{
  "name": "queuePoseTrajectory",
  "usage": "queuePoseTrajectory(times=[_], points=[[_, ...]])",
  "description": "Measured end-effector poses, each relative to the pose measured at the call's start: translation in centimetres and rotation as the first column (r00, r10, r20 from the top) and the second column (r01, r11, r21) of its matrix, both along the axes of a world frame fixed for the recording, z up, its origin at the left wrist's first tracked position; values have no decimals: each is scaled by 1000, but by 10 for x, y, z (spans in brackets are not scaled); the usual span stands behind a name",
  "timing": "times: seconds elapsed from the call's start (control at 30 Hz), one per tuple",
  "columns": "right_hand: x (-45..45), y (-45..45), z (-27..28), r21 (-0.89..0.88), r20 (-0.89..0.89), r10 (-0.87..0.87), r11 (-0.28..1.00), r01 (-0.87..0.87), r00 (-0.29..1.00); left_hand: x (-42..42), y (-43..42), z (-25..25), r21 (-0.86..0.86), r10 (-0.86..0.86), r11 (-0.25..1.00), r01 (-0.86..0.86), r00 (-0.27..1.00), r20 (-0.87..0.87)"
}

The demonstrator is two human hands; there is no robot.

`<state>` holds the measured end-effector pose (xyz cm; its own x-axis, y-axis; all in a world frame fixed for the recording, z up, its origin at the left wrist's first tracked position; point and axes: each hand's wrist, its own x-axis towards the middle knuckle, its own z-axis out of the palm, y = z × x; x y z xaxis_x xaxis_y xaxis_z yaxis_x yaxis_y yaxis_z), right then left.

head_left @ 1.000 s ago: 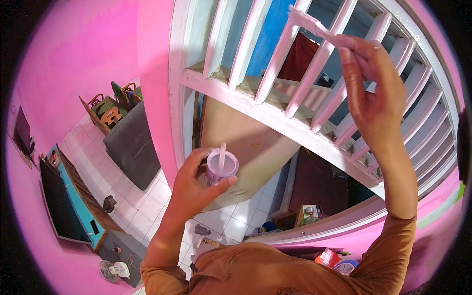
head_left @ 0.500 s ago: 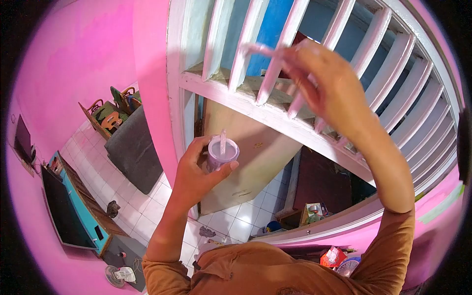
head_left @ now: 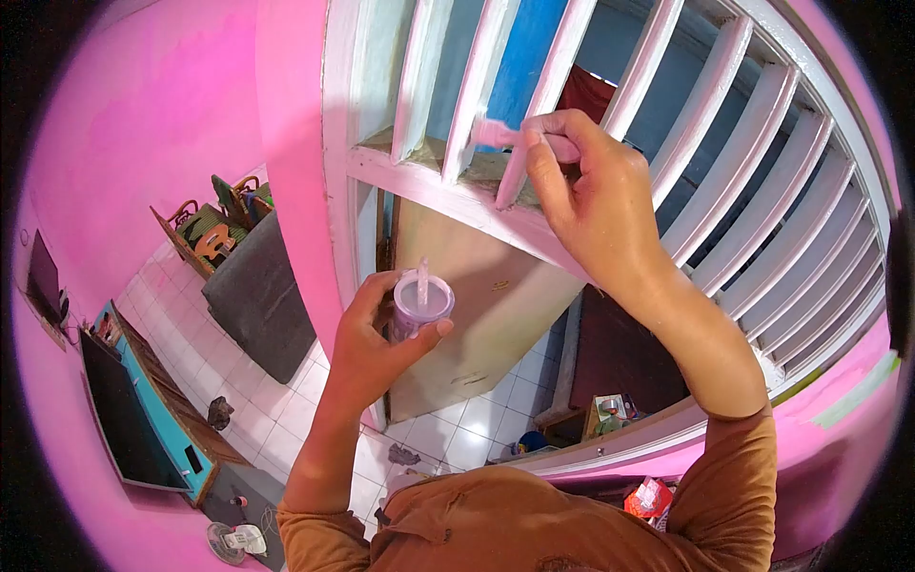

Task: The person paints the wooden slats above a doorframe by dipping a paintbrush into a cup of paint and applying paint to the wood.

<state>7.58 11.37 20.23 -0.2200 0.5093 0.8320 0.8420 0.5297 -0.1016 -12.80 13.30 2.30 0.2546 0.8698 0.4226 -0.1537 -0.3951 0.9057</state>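
Note:
My left hand (head_left: 374, 334) is wrapped around a small lilac paint cup (head_left: 419, 322), held upright below the vent. A pale stick (head_left: 423, 278) stands in the cup's whitish paint. My right hand (head_left: 610, 195) pinches a paintbrush (head_left: 496, 133) by its handle, which my fingers partly hide. The bristle end points left and lies at the lower part of a white slat (head_left: 479, 81); whether it touches is hard to tell. Below the slats runs a white-painted sill (head_left: 419, 189) with a dusty ledge.
White slats continue to the right. A beige door (head_left: 467, 286) stands below the sill, beside a pink wall (head_left: 291, 143). Far down on the left are a grey couch (head_left: 262, 310), a television (head_left: 124, 410) and a fan (head_left: 229, 541). White tiles (head_left: 276, 410) cover the floor.
My right hand has moved down and slightly left, bringing the paintbrush lower along the slat. My left hand and the paint cup have shifted only slightly.

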Motion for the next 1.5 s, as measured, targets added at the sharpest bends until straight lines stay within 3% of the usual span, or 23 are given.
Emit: queuePoseTrajectory(times=[0.03,0.07,0.1,0.17,0.2,0.3,0.37,0.47,0.57,0.77,0.83,0.87,0.9,0.97,1.03,1.1,1.23,1.5], points=[[-1,-2,0,-117,-71,4,993,-12,997,-1,-1,0,-6,-2,1000,2,1000,8],[4,5,1,9,-23,3,1000,-3,1000,-1,-1,1,-12,-3,1000,3,1000,15],[5,8,7,10,-25,4,1000,-4,1000,-1,-1,0,-12,-3,1000,3,1000,13],[4,12,23,95,-157,89,993,-74,984,-1,0,-2,-8,-8,1000,8,1000,22],[4,14,31,193,-103,80,979,-59,991,0,1,-2,-8,-8,1000,9,1000,20],[-2,10,28,199,-118,80,978,-55,990,1,0,-1,-27,-19,999,20,999,38],[0,8,10,200,-19,-2,980,6,1000,1,-1,-1,-35,-34,999,36,999,42],[-2,-4,-8,-59,-47,16,998,-19,999,-3,-3,2,-44,-6,999,5,1000,-4],[5,-6,-5,16,-87,96,995,-95,992,-4,2,-2,9,-4,1000,3,999,41],[-5,-19,-4,-62,-193,189,977,-204,963,-8,12,-6,15,33,999,-33,999,28],[-10,-25,-8,-200,-451,276,896,-397,849,-11,13,-6,6,39,999,-39,999,17],[-9,-31,-7,-317,-481,182,876,-363,858,-12,13,-6,18,38,999,-38,999,11],[-5,-30,-9,-323,-486,182,871,-369,855,-13,12,-8,9,43,999,-43,999,6],[2,-30,-12,-449,-378,200,814,-368,904,-14,12,-10,34,16,999,-17,999,29],[1,-31,-15,-480,-385,193,793,-375,902,-15,8,-8,19,7,1000,-7,1000,23],[0,-34,-14,-604,-308,110,745,-284,945,-16,8,-6,17,-1,1000,0,1000,20],[3,-26,-29,-563,-237,221,762,-319,946,-16,7,-4,44,-18,999,19,1000,-19],[1,-18,-35,-644,-119,258,715,-272,959,-12,4,-6,76,-45,996,46,999,-11]])
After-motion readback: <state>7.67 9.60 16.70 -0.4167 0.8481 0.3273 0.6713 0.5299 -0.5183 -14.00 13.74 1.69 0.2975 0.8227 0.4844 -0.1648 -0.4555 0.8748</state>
